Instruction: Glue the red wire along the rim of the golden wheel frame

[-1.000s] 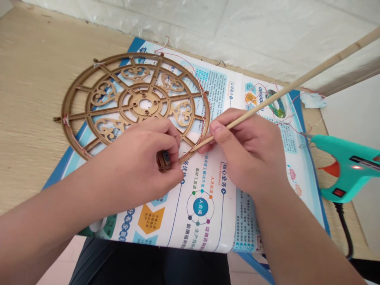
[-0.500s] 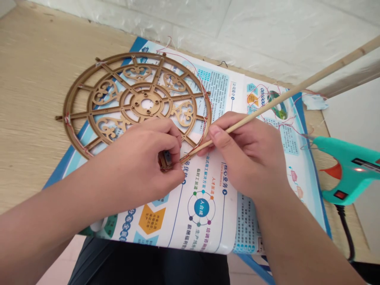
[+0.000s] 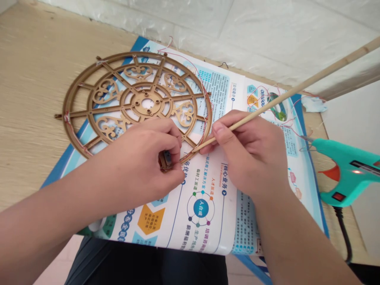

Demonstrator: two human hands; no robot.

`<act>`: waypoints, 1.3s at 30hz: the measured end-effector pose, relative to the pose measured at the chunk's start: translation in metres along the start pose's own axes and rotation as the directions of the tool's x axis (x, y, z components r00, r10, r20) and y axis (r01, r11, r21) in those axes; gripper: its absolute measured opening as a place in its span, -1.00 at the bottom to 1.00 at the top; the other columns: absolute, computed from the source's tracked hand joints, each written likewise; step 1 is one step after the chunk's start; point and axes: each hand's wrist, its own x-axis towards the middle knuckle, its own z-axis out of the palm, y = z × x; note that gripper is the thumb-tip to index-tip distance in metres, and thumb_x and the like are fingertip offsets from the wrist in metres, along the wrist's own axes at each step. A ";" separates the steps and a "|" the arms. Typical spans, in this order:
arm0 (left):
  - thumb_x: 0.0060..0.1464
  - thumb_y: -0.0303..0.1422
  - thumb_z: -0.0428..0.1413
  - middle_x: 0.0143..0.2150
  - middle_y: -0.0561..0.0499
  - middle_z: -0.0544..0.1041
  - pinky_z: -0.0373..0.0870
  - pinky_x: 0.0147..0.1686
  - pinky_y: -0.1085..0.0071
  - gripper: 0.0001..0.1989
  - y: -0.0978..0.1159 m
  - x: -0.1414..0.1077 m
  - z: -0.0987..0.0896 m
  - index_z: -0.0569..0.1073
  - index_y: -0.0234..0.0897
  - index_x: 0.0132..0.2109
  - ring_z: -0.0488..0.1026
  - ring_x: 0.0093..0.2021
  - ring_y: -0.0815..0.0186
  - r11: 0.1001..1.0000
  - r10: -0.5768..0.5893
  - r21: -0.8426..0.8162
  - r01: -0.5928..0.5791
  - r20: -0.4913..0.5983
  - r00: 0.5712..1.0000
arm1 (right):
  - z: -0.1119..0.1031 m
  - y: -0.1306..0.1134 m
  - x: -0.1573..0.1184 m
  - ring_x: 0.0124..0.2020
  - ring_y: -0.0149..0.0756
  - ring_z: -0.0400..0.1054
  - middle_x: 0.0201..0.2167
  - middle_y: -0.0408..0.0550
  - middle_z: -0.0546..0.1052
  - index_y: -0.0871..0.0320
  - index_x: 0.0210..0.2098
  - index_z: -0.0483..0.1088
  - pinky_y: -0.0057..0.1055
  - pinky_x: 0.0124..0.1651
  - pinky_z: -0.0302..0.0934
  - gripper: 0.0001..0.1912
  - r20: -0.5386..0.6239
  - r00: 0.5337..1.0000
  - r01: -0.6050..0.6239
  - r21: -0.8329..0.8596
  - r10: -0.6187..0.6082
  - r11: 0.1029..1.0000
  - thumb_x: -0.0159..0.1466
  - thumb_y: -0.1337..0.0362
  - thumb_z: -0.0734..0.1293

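Note:
A round bronze-coloured openwork frame [image 3: 150, 103] with spokes and scroll ornaments lies flat on a printed sheet. Thin red and white wire [image 3: 204, 85] runs along its rim. My left hand [image 3: 154, 158] is closed on the near edge of the frame. A small dark block [image 3: 168, 157] shows within the curl of those fingers; its kind is unclear. Pinched in my right hand [image 3: 247, 146] is a long wooden stick [image 3: 297, 89], slanting up to the right. Its lower tip meets the rim and wire just right of my left hand.
A teal hot glue gun [image 3: 350, 166] with a lit indicator stands at the right, its black cord [image 3: 344, 233] running down. Loose red wire [image 3: 258, 89] lies on the printed poster [image 3: 204, 237]. A pale wall [image 3: 184, 19] backs the wooden table [image 3: 29, 79].
The stick's tip has slid slightly right and up along the rim, together with my right hand. My left hand stays in place.

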 end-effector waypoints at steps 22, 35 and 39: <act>0.02 -0.38 0.08 -0.25 0.02 0.48 0.32 -0.19 0.27 -0.90 0.000 0.002 -0.001 0.42 -0.21 -0.45 0.40 -0.25 0.30 1.000 -0.017 0.008 0.017 0.029 0.999 | 0.002 -0.006 -0.004 -0.41 -0.46 0.47 -0.43 -0.23 0.56 0.08 -0.41 0.51 -0.46 -0.33 0.33 -0.72 0.072 0.997 0.023 0.046 -0.026 0.999 0.43 0.38 0.31; 0.03 -0.39 0.14 -0.19 0.05 0.42 0.25 -0.17 0.29 -0.96 -0.007 0.001 -0.004 0.40 -0.19 -0.32 0.36 -0.17 0.27 0.999 0.036 0.019 -0.038 0.096 0.995 | 0.004 -0.006 -0.003 -0.40 -0.52 0.46 -0.41 -0.27 0.57 0.09 -0.38 0.50 -0.53 -0.36 0.35 -0.75 0.084 0.995 0.043 0.069 -0.049 0.997 0.42 0.40 0.32; 0.02 -0.41 0.13 -0.22 0.06 0.42 0.25 -0.17 0.28 -0.95 -0.008 0.002 -0.005 0.40 -0.18 -0.31 0.35 -0.15 0.25 0.998 0.059 0.006 -0.060 0.094 0.994 | 0.003 -0.004 -0.003 -0.41 -0.46 0.50 -0.47 -0.26 0.57 0.07 -0.38 0.46 -0.48 -0.35 0.38 -0.75 0.034 0.999 0.007 0.086 -0.010 0.996 0.43 0.42 0.31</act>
